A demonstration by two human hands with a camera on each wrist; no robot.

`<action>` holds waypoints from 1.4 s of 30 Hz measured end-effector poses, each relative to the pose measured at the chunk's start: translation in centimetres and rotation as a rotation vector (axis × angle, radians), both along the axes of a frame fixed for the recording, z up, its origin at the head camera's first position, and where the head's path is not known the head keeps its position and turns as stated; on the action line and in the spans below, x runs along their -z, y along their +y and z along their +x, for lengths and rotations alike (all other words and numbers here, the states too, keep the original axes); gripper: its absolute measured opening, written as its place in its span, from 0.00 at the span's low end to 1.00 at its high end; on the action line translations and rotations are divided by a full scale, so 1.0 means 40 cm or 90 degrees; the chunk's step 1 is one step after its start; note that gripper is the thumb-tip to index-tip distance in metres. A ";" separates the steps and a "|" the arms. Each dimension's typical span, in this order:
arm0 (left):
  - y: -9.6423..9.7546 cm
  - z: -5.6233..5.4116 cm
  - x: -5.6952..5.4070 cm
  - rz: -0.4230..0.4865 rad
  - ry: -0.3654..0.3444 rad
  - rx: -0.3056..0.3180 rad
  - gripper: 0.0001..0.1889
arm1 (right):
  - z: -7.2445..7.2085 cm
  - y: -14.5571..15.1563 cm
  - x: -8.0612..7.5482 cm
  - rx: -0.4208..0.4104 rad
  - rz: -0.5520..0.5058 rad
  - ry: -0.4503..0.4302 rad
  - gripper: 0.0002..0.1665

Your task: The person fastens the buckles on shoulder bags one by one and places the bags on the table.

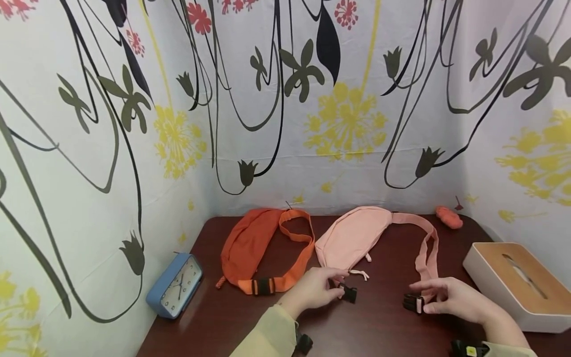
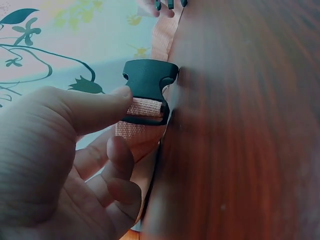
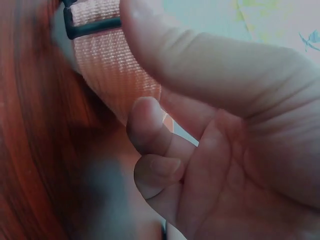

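Observation:
A pink waist bag point(image 1: 354, 237) lies on the dark wooden table, its black side-release buckle in two separate halves. My left hand point(image 1: 314, 290) pinches the socket half point(image 2: 150, 77) between thumb and fingers, where the pink webbing point(image 2: 145, 107) loops through it. In the head view my right hand point(image 1: 459, 297) grips the pronged half point(image 1: 413, 303) on the other end of the pink strap point(image 1: 428, 248). The two halves are apart and point toward each other. Close up in the right wrist view, the right thumb point(image 3: 185, 65) presses beside the webbing, and most of the buckle half is out of frame.
To the left of the pink bag lies an orange waist bag point(image 1: 252, 243) with its buckle point(image 1: 263, 286) fastened. A blue clock point(image 1: 175, 285) stands at the table's left edge. On the right are a white tissue box point(image 1: 513, 292) with a wooden lid and a coral yarn bundle point(image 1: 448, 217).

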State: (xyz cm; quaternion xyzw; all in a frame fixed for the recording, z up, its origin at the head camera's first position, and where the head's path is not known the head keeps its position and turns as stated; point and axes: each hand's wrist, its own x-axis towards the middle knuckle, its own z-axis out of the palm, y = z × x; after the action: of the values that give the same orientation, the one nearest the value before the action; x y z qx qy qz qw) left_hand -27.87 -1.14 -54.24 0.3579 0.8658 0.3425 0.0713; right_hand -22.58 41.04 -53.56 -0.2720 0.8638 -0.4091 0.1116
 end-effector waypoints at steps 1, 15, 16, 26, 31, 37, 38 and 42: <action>0.001 -0.001 0.001 -0.002 -0.002 -0.001 0.22 | -0.001 0.002 0.002 0.002 0.006 -0.001 0.24; 0.026 0.004 0.014 -0.002 -0.023 -0.031 0.14 | -0.002 -0.035 0.024 0.051 0.016 -0.025 0.08; 0.028 0.004 0.015 0.000 -0.027 -0.034 0.13 | -0.004 -0.040 0.027 0.067 0.020 -0.031 0.09; 0.037 -0.002 0.023 0.049 -0.059 -0.047 0.08 | -0.032 -0.096 0.057 0.147 -0.033 -0.002 0.17; 0.041 -0.008 0.026 0.089 -0.063 -0.059 0.08 | -0.056 -0.128 0.061 0.165 -0.063 -0.027 0.21; 0.042 -0.014 0.045 0.164 -0.131 -0.097 0.09 | -0.090 -0.171 0.066 0.155 -0.068 -0.033 0.23; 0.043 -0.015 0.048 0.171 -0.141 -0.102 0.09 | -0.093 -0.177 0.066 0.155 -0.065 -0.031 0.23; 0.048 -0.017 0.060 0.175 -0.145 -0.124 0.10 | -0.102 -0.190 0.070 0.162 -0.065 -0.024 0.22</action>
State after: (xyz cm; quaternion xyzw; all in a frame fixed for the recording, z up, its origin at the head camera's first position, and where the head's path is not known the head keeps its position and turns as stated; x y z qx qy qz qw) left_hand -28.55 0.79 -56.63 0.2378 0.8277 0.5011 0.0855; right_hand -26.65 33.44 -56.35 -0.1576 0.8673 -0.4683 0.0607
